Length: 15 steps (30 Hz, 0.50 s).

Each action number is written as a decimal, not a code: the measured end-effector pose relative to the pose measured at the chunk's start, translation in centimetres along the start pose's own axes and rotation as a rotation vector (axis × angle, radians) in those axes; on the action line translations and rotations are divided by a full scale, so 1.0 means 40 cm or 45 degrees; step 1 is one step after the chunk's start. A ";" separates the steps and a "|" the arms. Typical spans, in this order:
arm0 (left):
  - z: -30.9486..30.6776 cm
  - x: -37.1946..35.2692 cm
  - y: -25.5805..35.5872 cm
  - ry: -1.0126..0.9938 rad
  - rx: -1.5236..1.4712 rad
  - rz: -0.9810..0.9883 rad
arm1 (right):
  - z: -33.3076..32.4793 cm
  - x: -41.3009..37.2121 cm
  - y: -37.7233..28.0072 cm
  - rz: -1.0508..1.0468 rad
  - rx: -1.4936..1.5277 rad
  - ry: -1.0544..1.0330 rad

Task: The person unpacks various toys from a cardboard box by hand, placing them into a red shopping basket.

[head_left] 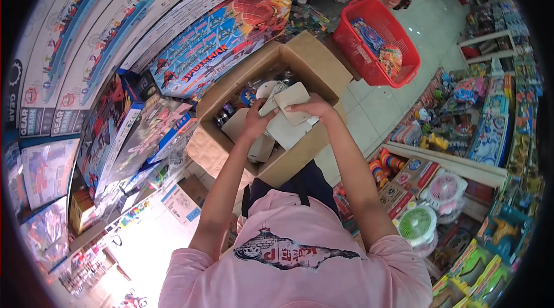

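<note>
Left hand: we see it curled on the cardboard insert's near edge.
Right hand: pinching its far edge; two grips likely steady it.
Insert: above the open box's middle.
Red basket: beyond the box's right corner.

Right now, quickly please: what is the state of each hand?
Left hand: closed, holding cardboard over the box.
Right hand: closed, holding the cardboard too.
</note>
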State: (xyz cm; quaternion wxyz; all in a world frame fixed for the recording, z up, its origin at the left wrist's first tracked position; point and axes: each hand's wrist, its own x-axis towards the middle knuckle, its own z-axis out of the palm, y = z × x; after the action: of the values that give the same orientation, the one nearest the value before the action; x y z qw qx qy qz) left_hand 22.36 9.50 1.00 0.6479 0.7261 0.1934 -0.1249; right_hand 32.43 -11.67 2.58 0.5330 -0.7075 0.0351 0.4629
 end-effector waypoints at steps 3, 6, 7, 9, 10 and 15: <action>0.026 -0.040 0.037 0.083 0.059 0.212 | 0.017 -0.119 -0.011 -0.182 0.202 0.084; 0.052 -0.067 0.077 0.032 0.055 0.292 | 0.020 -0.239 -0.016 -0.259 0.241 0.260; 0.061 -0.079 0.101 -0.083 -0.025 0.246 | 0.014 -0.277 -0.013 -0.283 0.278 0.314; 0.089 -0.115 0.168 -0.188 -0.075 0.184 | -0.003 -0.341 0.003 -0.318 0.324 0.376; 0.109 -0.129 0.194 -0.275 -0.128 0.111 | -0.016 -0.370 0.017 -0.330 0.363 0.398; 0.273 -0.149 0.198 -0.321 -0.123 0.213 | -0.105 -0.485 0.098 -0.322 0.462 0.493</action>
State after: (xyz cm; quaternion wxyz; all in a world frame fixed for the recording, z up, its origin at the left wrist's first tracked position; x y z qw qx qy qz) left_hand 21.31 -2.69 9.25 0.7095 0.6862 0.0550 -0.1511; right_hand 21.86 -25.28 13.21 0.6875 -0.6746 0.1298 0.2356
